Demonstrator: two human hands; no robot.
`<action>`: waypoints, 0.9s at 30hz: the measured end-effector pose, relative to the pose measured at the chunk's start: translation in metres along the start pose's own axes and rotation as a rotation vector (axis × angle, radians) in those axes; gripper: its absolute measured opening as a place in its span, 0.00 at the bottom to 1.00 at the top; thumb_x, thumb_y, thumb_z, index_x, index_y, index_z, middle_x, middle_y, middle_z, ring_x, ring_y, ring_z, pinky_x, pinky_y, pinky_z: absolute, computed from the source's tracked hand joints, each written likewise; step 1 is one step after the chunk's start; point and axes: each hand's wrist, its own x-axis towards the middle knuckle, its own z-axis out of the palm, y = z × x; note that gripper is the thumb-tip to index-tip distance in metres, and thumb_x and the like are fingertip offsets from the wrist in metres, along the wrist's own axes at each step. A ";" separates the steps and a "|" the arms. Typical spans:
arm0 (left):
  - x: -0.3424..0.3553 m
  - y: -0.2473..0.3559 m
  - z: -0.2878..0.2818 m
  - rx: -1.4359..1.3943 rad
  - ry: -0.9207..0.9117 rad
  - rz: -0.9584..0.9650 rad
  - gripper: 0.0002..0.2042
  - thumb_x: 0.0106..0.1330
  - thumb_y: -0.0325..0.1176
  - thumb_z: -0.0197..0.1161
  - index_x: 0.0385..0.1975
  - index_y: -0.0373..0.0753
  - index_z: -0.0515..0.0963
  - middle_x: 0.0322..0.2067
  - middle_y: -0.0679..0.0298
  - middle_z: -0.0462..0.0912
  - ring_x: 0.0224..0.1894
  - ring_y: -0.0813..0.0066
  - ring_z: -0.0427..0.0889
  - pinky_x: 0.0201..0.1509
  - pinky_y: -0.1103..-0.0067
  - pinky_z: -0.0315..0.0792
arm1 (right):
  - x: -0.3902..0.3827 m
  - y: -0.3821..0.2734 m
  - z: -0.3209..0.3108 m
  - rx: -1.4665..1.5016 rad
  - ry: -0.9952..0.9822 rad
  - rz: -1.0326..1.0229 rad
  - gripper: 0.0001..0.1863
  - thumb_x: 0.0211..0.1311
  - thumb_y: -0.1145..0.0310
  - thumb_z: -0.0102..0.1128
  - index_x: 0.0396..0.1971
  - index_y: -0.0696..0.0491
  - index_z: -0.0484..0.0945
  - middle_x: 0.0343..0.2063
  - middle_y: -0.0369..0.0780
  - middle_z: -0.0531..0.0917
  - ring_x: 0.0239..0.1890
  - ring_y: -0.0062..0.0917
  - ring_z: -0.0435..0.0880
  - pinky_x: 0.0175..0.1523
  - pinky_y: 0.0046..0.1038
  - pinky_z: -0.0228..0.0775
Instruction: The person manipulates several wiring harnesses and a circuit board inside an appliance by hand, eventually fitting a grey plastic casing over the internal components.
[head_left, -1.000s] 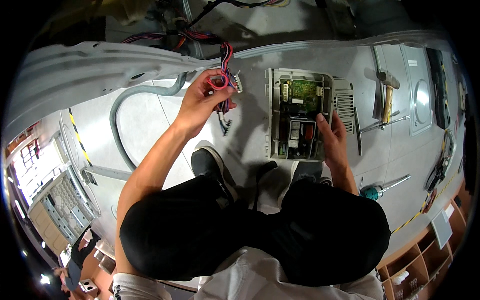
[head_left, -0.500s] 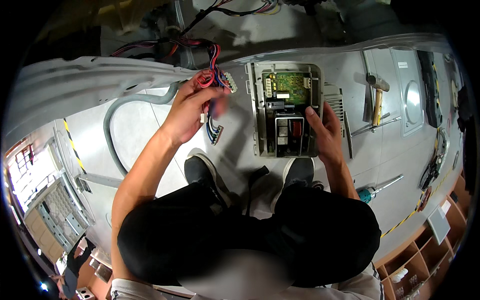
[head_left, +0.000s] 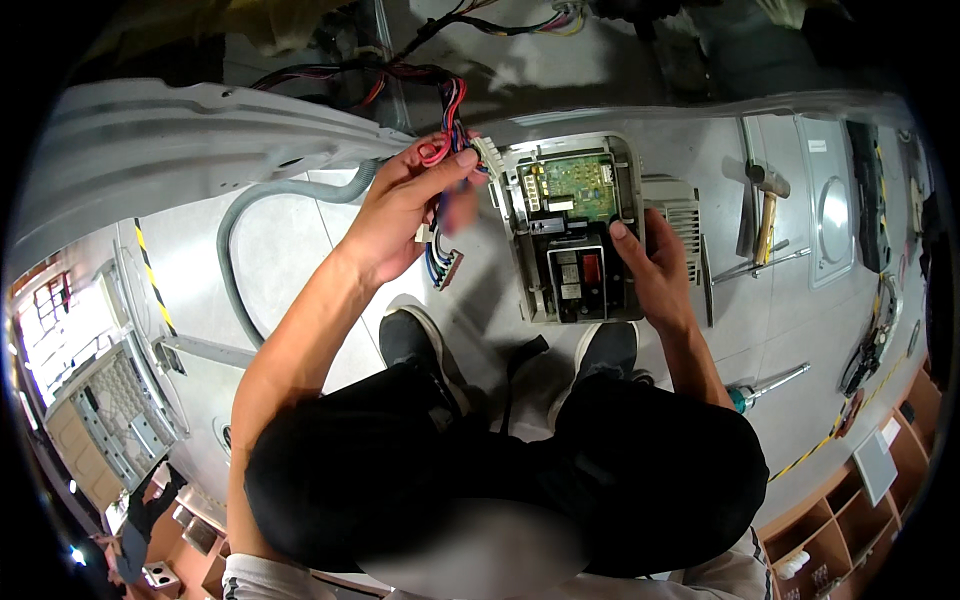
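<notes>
A long grey metal panel is lying across the top of the floor, and a grey corrugated hose is curving out from under it. The person is crouching over the floor, black shoes planted just below the work.

Between the hands, a grey open control box is sitting on the floor, showing a green circuit board in its upper half and a black block with a red part below. The right hand is holding the box's right side, thumb pressing on the black block, the other fingers wrapping behind the edge.

The left hand is raised just left of the box, its fingers closing on a bundle of red, blue and black wires that is running up toward the panel. A white connector is sticking out by the fingertips, almost touching the box's top left corner, and another plug is dangling below the palm.

To the right, a hammer with a wooden handle is lying well apart from the box, and a screwdriver with a teal handle is lying near the right knee.
</notes>
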 end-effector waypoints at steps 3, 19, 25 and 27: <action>-0.001 0.012 0.009 -0.007 -0.009 0.041 0.07 0.68 0.34 0.56 0.34 0.36 0.72 0.22 0.68 0.70 0.21 0.81 0.65 0.25 0.81 0.61 | 0.005 -0.010 0.000 0.006 0.014 -0.028 0.13 0.64 0.66 0.57 0.42 0.59 0.73 0.33 0.32 0.77 0.34 0.11 0.70 0.40 0.15 0.62; 0.001 0.002 -0.003 -0.008 -0.055 0.076 0.08 0.67 0.32 0.56 0.43 0.40 0.72 0.23 0.71 0.71 0.26 0.81 0.70 0.27 0.84 0.63 | 0.022 -0.034 0.010 -0.042 0.063 -0.133 0.12 0.64 0.67 0.57 0.40 0.61 0.74 0.28 0.32 0.77 0.30 0.11 0.69 0.32 0.15 0.60; -0.002 0.012 0.008 0.046 -0.030 0.059 0.07 0.66 0.33 0.58 0.39 0.40 0.74 0.22 0.73 0.73 0.21 0.87 0.70 0.23 0.86 0.63 | 0.025 -0.037 0.014 -0.104 0.045 -0.161 0.14 0.64 0.66 0.56 0.43 0.61 0.73 0.30 0.34 0.78 0.32 0.13 0.70 0.36 0.17 0.62; 0.000 0.011 0.005 0.068 -0.053 0.061 0.06 0.66 0.34 0.59 0.38 0.40 0.74 0.21 0.73 0.73 0.20 0.88 0.70 0.22 0.86 0.62 | 0.024 -0.035 0.012 -0.123 0.033 -0.124 0.14 0.64 0.66 0.57 0.43 0.61 0.73 0.30 0.34 0.78 0.32 0.13 0.70 0.37 0.17 0.63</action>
